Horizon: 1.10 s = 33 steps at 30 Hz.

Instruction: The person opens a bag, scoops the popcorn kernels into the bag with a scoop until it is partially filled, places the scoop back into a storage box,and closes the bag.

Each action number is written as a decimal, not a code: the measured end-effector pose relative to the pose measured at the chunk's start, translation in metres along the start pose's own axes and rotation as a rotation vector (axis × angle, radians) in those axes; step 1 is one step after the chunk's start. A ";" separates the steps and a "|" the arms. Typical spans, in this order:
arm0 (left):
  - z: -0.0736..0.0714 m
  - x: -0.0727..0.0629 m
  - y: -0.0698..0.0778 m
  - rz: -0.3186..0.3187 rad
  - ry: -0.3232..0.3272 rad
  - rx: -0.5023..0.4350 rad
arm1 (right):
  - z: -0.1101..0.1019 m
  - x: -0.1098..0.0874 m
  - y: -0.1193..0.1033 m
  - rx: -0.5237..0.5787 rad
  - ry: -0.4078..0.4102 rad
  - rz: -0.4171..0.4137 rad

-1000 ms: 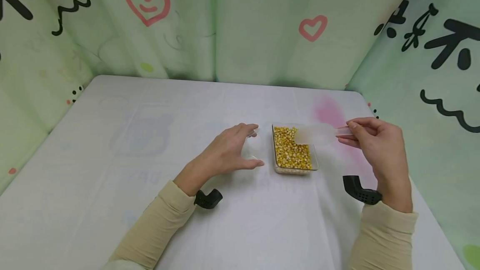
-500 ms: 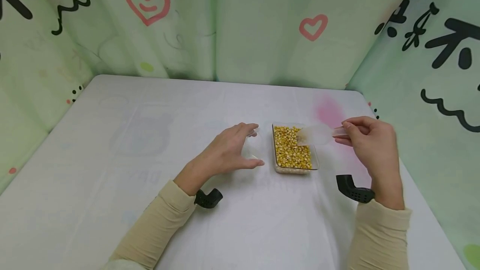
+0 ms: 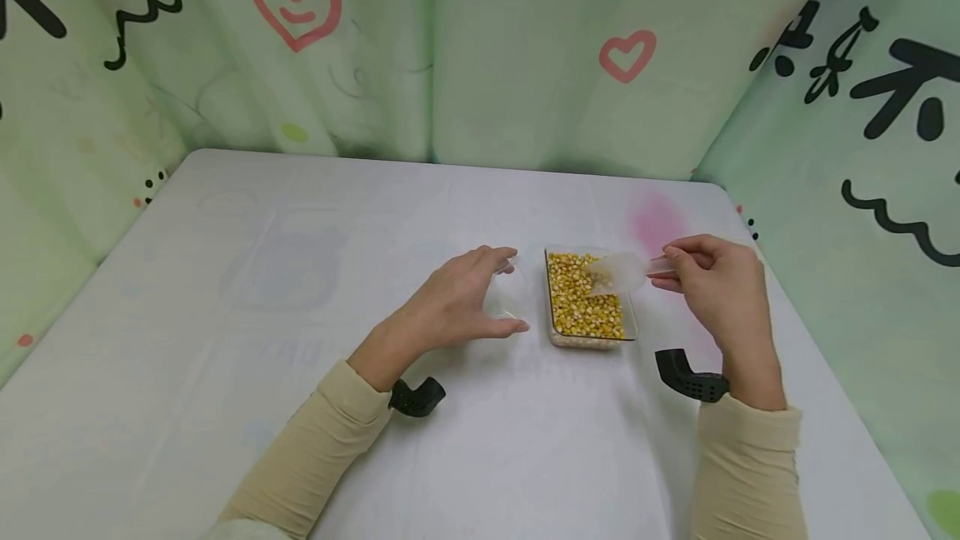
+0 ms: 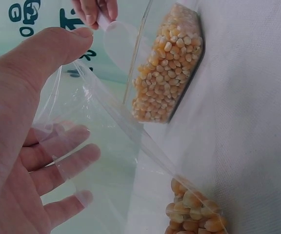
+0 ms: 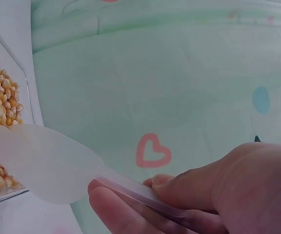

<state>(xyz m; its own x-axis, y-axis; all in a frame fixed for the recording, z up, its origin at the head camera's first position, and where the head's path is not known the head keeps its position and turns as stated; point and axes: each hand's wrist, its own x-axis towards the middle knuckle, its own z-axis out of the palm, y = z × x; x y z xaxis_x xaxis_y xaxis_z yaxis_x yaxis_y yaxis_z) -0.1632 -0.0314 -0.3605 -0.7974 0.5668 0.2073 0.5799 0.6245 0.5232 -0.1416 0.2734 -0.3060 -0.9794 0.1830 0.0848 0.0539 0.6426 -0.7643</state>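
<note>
A clear rectangular container [image 3: 630,328] full of yellow corn kernels [image 3: 583,307] stands on the table in the head view. Just left of it my left hand [image 3: 453,300] spreads thumb and fingers apart at a clear plastic bag [image 3: 502,300], stretching its mouth. Through the plastic, the left wrist view shows several fingers and, low in the bag, some kernels [image 4: 191,210]. My right hand [image 3: 716,277] pinches the handle of a translucent white spoon [image 3: 628,273]. The spoon's bowl is over the container's right part, its tip at the kernels; how deep it goes, I cannot tell.
A white cloth covers the table [image 3: 315,265], with a pink patch [image 3: 656,219] behind the right hand. Green curtains [image 3: 510,57] with hearts and black writing enclose the back and sides. Each wrist wears a black mount [image 3: 693,377].
My right hand has moved left, bringing the spoon further over the corn and tilting it slightly. My left hand, the bag and the container have stayed in place.
</note>
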 end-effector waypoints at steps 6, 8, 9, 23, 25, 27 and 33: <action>0.000 0.000 0.000 -0.004 -0.005 -0.002 | 0.003 0.003 0.003 0.034 -0.027 -0.008; 0.000 0.000 0.000 -0.005 -0.005 -0.001 | 0.006 0.004 0.004 0.053 -0.046 -0.011; 0.000 0.000 0.000 -0.006 -0.005 0.000 | 0.007 0.005 0.005 0.058 -0.053 -0.011; 0.001 0.000 0.000 0.005 -0.001 -0.007 | 0.009 0.011 0.019 0.257 -0.138 0.042; 0.001 0.000 0.000 0.003 0.000 -0.003 | 0.009 0.012 0.022 0.342 -0.158 0.049; 0.001 0.000 0.000 0.000 0.002 0.002 | 0.010 0.014 0.025 0.418 -0.178 0.062; 0.001 0.000 0.000 0.006 0.010 0.003 | 0.011 0.019 0.034 0.519 -0.212 0.114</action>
<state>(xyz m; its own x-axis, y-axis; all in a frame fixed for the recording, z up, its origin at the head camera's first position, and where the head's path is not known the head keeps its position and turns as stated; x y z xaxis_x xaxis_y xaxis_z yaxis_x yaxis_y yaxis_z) -0.1633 -0.0308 -0.3619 -0.7952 0.5654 0.2189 0.5856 0.6226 0.5191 -0.1601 0.2909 -0.3377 -0.9935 0.0419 -0.1058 0.1114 0.1684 -0.9794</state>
